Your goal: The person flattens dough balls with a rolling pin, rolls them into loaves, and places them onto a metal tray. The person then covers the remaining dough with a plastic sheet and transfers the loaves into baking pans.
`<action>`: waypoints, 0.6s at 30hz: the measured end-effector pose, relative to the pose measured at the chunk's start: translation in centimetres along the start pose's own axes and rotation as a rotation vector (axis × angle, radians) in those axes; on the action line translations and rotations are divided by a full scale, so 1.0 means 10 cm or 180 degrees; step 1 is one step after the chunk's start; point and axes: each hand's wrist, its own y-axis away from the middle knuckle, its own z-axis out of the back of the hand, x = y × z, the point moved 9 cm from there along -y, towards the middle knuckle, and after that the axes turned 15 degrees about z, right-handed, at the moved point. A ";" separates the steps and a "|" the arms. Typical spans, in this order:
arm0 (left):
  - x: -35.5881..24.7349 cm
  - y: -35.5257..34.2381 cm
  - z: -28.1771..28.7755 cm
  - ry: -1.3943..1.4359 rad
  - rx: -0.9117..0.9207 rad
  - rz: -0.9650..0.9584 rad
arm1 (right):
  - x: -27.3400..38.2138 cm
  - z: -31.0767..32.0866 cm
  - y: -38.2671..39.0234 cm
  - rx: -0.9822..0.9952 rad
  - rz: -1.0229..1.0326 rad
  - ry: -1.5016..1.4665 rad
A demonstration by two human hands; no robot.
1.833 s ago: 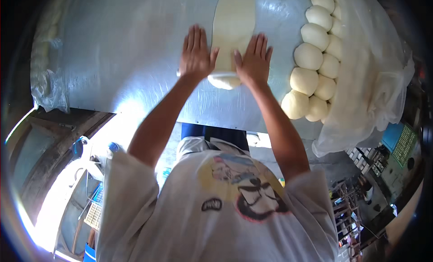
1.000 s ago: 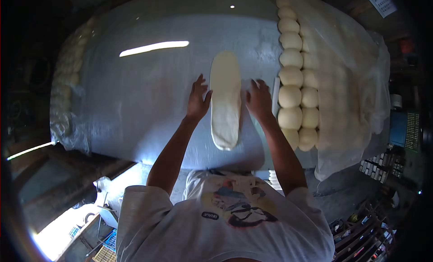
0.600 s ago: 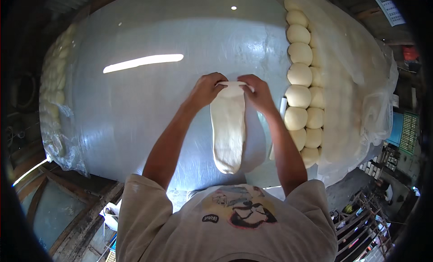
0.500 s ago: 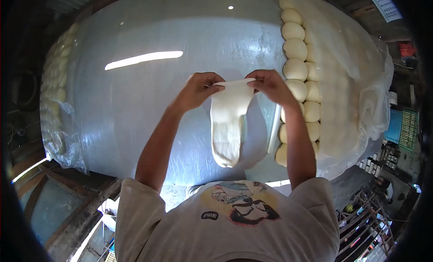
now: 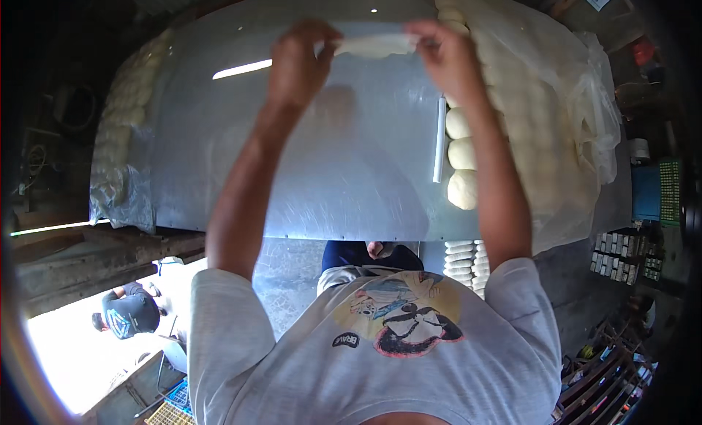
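Note:
A thin, pale sheet of dough (image 5: 374, 45) stretches between my two hands over the far part of the metal table. Its left end is pinched by my left hand (image 5: 298, 65), and its right end by my right hand (image 5: 452, 63). Both hands and the dough are somewhat blurred, and most of the sheet's length cannot be made out. Beside my right forearm runs a column of round dough balls (image 5: 462, 154), partly hidden by that arm. A slim white rod (image 5: 439, 141) lies along the balls' left side.
Clear plastic sheeting (image 5: 556, 154) covers more dough on the table's right. Further covered dough pieces (image 5: 131, 116) line the left edge of the metal table (image 5: 329, 184). A person in a dark shirt (image 5: 131, 312) is beyond the lower left. Crates (image 5: 669, 191) stand at the right.
Both hands have moved away from me, up the table, carrying the dough. The dough strip that hung toward me is now stretched out far ahead. My view has shifted too.

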 end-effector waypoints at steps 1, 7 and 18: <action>0.19 0.31 -0.22 -0.0149 -0.0042 0.0378 | -0.11 -0.15 0.42 -0.0309 0.0160 0.0445; 1.53 3.17 -1.44 -0.1342 0.0718 0.0443 | -0.29 -1.81 3.36 0.1501 -0.0264 0.1727; 1.11 2.96 -1.53 -0.1616 0.1604 0.1100 | -0.10 -1.65 3.38 0.2037 -0.0267 0.2165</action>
